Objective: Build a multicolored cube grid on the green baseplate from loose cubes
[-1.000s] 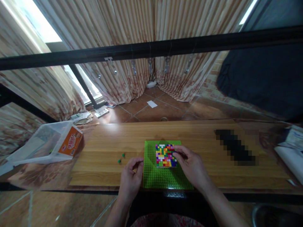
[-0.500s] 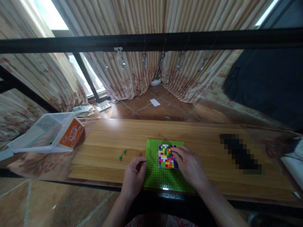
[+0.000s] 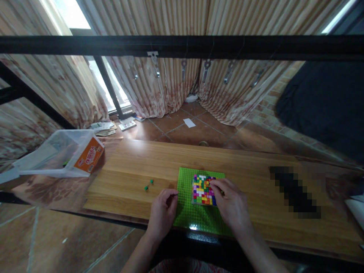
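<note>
A green studded baseplate (image 3: 186, 216) lies on the wooden board. On it sits a square block of small multicoloured bricks (image 3: 202, 189), in rows of white, yellow, purple, red and green. My right hand (image 3: 230, 201) reaches over the block's right side, thumb and fingertips pinched together at its surface. Whatever is in that pinch is too small to make out. At the baseplate's left edge, my left hand (image 3: 163, 210) rests with fingers curled and thumb near the index finger; anything between them is hidden. Two small green pieces (image 3: 146, 188) lie left of the baseplate.
A clear plastic bin (image 3: 59, 151) with an orange label stands at the left. Toward the right lies a dark pixelated object (image 3: 295, 193). A black bar (image 3: 170, 46) with hanging metal hooks crosses above the wooden board (image 3: 127, 163). Curtains hang behind.
The whole view has shifted slightly. My right hand still pinches at the block's right side, with fingertips slightly lower on it. My left hand stays at the baseplate's left edge.
</note>
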`<state>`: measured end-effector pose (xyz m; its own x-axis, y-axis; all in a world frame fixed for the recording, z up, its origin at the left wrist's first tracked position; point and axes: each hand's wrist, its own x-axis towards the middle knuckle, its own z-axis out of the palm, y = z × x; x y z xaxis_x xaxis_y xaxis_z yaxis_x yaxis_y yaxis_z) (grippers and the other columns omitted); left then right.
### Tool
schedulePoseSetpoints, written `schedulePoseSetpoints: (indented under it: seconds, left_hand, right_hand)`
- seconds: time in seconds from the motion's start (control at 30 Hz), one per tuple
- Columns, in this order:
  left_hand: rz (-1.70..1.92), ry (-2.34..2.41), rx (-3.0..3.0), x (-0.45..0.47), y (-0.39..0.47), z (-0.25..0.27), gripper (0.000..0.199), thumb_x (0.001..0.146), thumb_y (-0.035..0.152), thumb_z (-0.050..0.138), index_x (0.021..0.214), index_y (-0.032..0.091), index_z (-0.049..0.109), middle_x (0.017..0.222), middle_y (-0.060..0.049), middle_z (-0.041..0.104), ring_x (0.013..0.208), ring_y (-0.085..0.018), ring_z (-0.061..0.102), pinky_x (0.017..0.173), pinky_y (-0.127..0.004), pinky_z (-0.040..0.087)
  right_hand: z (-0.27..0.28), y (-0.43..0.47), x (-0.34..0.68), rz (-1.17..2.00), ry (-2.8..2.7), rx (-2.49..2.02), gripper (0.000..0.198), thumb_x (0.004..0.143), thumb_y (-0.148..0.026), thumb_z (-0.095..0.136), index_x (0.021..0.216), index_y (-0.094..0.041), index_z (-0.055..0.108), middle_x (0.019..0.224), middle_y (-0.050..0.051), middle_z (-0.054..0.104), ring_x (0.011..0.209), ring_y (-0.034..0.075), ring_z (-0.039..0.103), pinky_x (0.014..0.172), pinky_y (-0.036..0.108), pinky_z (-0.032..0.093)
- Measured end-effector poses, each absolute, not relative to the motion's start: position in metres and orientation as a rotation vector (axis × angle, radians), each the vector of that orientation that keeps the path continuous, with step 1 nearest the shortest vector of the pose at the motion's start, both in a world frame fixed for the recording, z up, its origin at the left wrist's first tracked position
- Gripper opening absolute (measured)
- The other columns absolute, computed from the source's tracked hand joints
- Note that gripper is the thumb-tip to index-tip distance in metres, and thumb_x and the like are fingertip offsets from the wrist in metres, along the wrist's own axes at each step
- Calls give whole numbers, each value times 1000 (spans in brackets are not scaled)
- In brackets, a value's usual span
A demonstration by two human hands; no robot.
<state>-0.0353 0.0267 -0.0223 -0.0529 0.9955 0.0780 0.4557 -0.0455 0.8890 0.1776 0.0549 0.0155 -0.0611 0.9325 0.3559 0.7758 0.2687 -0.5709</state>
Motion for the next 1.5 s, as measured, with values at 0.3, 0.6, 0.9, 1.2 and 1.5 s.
schedulePoseSetpoints:
  seconds: [0.3, 0.6, 0.9, 1.2, 1.5]
  left_hand:
    - [1026, 1583, 1659, -34, 27, -19, 13, 85, 20, 51, 89, 20, 63, 81, -3, 66, 75, -16, 62, 69, -27, 47]
    - [1036, 1579, 1663, -35, 26, -20, 14, 85, 21, 51, 90, 20, 63, 83, -3, 66, 77, -16, 62, 70, -27, 48]
    - [1017, 1593, 1656, -35, 26, -19, 14, 84, 21, 51, 90, 20, 64, 82, -3, 66, 75, -16, 62, 70, -27, 48]
    - [1049, 1583, 1506, -33, 27, -21, 15, 84, 22, 53, 92, 19, 64, 83, -3, 67, 75, -16, 62, 70, -27, 48]
    - [1173, 1340, 1182, -32, 20, -11, 16, 80, 27, 60, 91, 16, 64, 86, -4, 67, 80, -16, 63, 74, -27, 50]
  right_hand:
    - [14, 51, 175, 323, -1754, -1615, 26, 88, -35, 47, 90, -22, 69, 90, 5, 72, 81, 20, 65, 76, 34, 50]
    - [15, 62, 183, 451, -1457, -1738, 39, 84, -50, 51, 105, -19, 65, 104, 10, 67, 93, 23, 61, 82, 39, 47]
    - [-6, 75, 170, 916, -1289, -1638, 43, 82, -53, 53, 104, -19, 66, 102, 10, 70, 88, 24, 65, 77, 39, 51]
    - [-6, 73, 165, 952, -1206, -1551, 42, 79, -50, 58, 102, -17, 68, 94, 9, 72, 78, 21, 66, 69, 33, 52]
    - [-6, 73, 171, 814, -1312, -1555, 41, 83, -50, 54, 106, -18, 66, 103, 10, 69, 92, 24, 63, 83, 42, 49]
